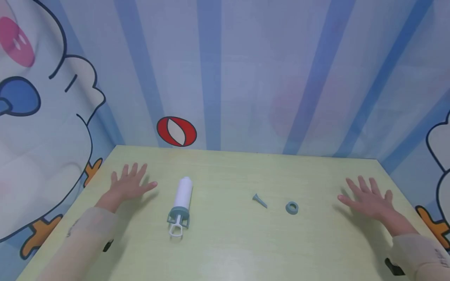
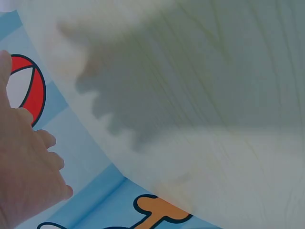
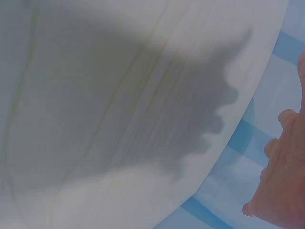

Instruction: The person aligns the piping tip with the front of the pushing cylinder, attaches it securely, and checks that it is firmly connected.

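My left hand (image 1: 129, 186) is spread above the left side of the table, palm down, holding nothing. Nearest to it lies a white tube with a grey-blue collar and a white ring handle, like a caulking-gun or syringe toy (image 1: 183, 199). On the right side my right hand (image 1: 370, 201) is also spread with nothing in it. Between the hands lie a small grey-blue screw-like piece (image 1: 259, 201) with a flared head and a grey-blue ring (image 1: 291, 208). Both wrist views show part of the left hand (image 2: 31, 167) and right hand (image 3: 286, 181), with their shadows on the tabletop.
The pale wood-grain table (image 1: 225, 249) ends at a back edge against a blue striped cloth backdrop (image 1: 242, 78). Cartoon figures are printed on the cloth at left and right, and a red and white ball (image 1: 177, 131) is printed near the table's back edge.
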The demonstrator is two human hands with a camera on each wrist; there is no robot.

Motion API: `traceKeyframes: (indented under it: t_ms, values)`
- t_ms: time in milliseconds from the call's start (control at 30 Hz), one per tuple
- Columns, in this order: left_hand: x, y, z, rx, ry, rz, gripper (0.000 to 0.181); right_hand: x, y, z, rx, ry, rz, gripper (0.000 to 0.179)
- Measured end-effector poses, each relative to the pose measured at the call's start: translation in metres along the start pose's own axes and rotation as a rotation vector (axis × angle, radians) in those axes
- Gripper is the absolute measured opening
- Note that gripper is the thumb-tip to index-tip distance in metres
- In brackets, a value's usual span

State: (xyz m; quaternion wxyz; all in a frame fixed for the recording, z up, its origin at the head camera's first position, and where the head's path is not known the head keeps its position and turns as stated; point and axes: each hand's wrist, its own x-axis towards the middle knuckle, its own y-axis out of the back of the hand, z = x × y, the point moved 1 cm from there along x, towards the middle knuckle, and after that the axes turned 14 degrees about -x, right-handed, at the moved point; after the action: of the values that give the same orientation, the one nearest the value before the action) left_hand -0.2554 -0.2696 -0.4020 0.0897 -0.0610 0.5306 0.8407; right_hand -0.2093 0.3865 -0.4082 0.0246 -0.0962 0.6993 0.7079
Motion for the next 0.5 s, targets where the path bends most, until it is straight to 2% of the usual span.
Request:
traceKeyframes:
  t_ms: [233, 500]
  values:
    - [0.001, -0.005, 0.011, 0.018, -0.017, 0.005, 0.094, 0.000, 0.001, -0.013, -0.012, 0.025, 0.031, 0.084]
    - [0.000, -0.007, 0.026, 0.020, -0.067, 0.006, 0.092, 0.003, 0.000, -0.022, -0.022, 0.051, 0.053, 0.083]
